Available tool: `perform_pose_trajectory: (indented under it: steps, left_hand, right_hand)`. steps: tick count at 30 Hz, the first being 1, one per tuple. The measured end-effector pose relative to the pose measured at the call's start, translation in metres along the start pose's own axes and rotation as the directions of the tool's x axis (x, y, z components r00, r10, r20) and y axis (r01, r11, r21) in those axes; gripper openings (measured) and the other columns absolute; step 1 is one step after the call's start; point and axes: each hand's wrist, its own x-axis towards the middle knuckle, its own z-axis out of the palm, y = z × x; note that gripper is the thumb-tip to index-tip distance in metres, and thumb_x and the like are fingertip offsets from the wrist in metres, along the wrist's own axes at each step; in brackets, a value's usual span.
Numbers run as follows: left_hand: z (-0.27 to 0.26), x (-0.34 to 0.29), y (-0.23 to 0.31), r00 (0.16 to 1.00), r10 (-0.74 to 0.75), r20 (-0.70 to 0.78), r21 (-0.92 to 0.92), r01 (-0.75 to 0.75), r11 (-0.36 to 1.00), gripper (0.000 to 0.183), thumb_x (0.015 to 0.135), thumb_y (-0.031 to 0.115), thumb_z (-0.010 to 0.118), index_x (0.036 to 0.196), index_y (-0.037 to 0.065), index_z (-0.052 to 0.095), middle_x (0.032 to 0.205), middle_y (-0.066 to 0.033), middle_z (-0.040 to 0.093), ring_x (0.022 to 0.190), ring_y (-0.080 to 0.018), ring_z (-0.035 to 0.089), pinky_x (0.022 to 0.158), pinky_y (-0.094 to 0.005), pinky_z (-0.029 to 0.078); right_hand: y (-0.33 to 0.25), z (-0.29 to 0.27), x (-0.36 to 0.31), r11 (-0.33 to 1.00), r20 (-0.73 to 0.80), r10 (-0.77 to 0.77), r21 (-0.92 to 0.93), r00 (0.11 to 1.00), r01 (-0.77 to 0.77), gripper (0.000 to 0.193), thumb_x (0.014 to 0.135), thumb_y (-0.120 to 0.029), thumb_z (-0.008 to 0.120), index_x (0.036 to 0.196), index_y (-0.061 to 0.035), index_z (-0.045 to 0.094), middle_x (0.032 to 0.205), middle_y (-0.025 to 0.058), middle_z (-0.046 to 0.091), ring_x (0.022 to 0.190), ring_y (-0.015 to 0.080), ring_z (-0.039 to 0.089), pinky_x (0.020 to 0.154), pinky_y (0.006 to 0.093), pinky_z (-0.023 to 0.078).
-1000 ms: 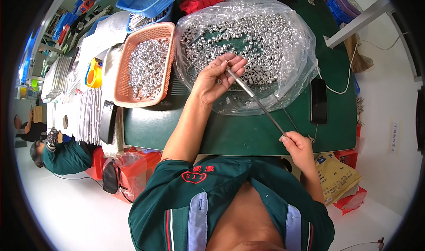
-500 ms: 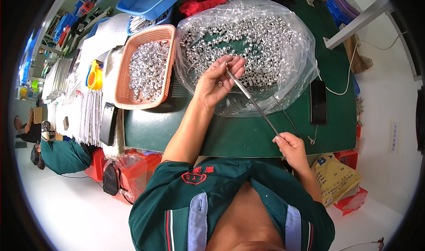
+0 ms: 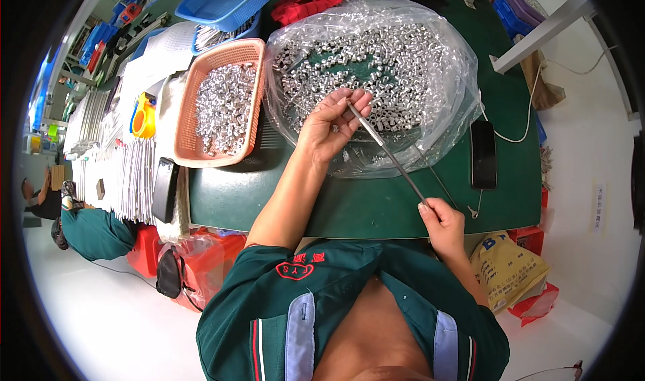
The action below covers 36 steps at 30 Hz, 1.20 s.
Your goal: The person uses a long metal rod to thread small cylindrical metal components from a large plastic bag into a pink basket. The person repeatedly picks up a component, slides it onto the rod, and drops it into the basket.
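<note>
My left hand (image 3: 330,127) is palm up over the near part of a clear plastic bag, its fingers curled around small metal sleeves (image 3: 334,128). Between its thumb and fingertips lies the far end of a thin metal rod (image 3: 403,173). The far stretch of that rod is thicker and shinier, like sleeves strung in a row. My right hand (image 3: 443,225) is closed on the rod's near end, by the table's front edge. Many loose silvery sleeves (image 3: 396,116) lie spread in the open plastic bag (image 3: 447,52) beyond my hands.
Left of the bag stands a salmon basket (image 3: 181,122) of similar metal pieces, with blue baskets (image 3: 225,5) behind. A black phone (image 3: 483,156) and a key (image 3: 474,213) lie at right. Another dark phone (image 3: 165,189) rests beside stacked white strips (image 3: 134,183). A co-worker (image 3: 97,233) sits far left.
The rod's far end has shifted slightly within my left hand's fingers. Both hands have moved only a little, and my right hand keeps its hold. The co-worker at far left has shifted.
</note>
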Motion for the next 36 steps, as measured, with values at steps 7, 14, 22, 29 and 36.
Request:
perform_pose_trajectory:
  steps: [7, 14, 22, 29, 36]
  left_hand:
    - [0.002, -0.002, -0.011, 0.995, -0.099, 0.027, 0.034, 0.098, 0.995, 0.022, 0.09, 0.003, 0.052, 0.111, -0.002, 0.05, 0.108, -0.0181, 0.058, 0.116, -0.0371, 0.052, 0.101, -0.052, 0.043]
    - [0.007, -0.001, -0.003, 0.996, -0.07, 0.052, -0.015, 0.07, 0.997, 0.05, 0.1, 0.034, 0.033, 0.124, -0.009, 0.042, 0.127, -0.028, 0.046, 0.124, -0.0415, 0.042, 0.107, -0.0507, 0.035]
    - [0.006, 0.001, -0.002, 0.994, -0.087, 0.069, 0.041, 0.084, 0.996, 0.049, 0.1, 0.03, 0.032, 0.127, -0.011, 0.038, 0.13, -0.0297, 0.043, 0.125, -0.0427, 0.041, 0.107, -0.0514, 0.035]
    - [0.005, 0.002, 0.002, 0.999, -0.028, 0.042, 0.104, 0.024, 0.994, 0.039, 0.096, 0.013, 0.043, 0.128, -0.009, 0.038, 0.129, -0.0285, 0.045, 0.122, -0.0418, 0.044, 0.102, -0.05, 0.042]
    - [0.003, 0.002, 0.003, 0.999, -0.037, 0.028, 0.143, 0.033, 0.989, 0.034, 0.092, 0.005, 0.048, 0.123, -0.008, 0.042, 0.119, -0.024, 0.052, 0.117, -0.0384, 0.05, 0.1, -0.0491, 0.044]
  right_hand:
    - [-0.002, -0.004, 0.007, 0.71, 0.45, 0.264, 0.508, 0.853, -0.487, 0.02, 0.094, -0.017, 0.053, 0.089, 0.0008, 0.059, 0.059, -0.0067, 0.039, 0.048, 0.001, 0.032, 0.043, 0.0183, 0.025]
    - [0.002, -0.006, 0.006, 0.783, 0.358, 0.281, 0.45, 0.89, -0.428, 0.019, 0.094, -0.017, 0.052, 0.087, -0.0005, 0.06, 0.059, -0.0072, 0.038, 0.048, 0.0005, 0.032, 0.043, 0.0181, 0.025]
    - [0.001, -0.007, 0.003, 0.838, 0.354, 0.248, 0.389, 0.902, -0.383, 0.018, 0.093, -0.016, 0.054, 0.088, -0.0006, 0.061, 0.06, -0.0073, 0.039, 0.05, 0.0006, 0.033, 0.044, 0.0186, 0.026]
    - [0.001, -0.008, 0.0, 0.875, 0.318, 0.264, 0.318, 0.911, -0.364, 0.018, 0.092, -0.015, 0.055, 0.086, -0.0006, 0.062, 0.061, -0.0067, 0.043, 0.053, 0.0015, 0.035, 0.048, 0.0197, 0.029]
    - [-0.001, -0.006, 0.0, 0.914, 0.279, 0.258, 0.241, 0.925, -0.328, 0.018, 0.092, -0.015, 0.055, 0.085, -0.0005, 0.063, 0.06, -0.0058, 0.045, 0.055, 0.0024, 0.037, 0.049, 0.0204, 0.031]
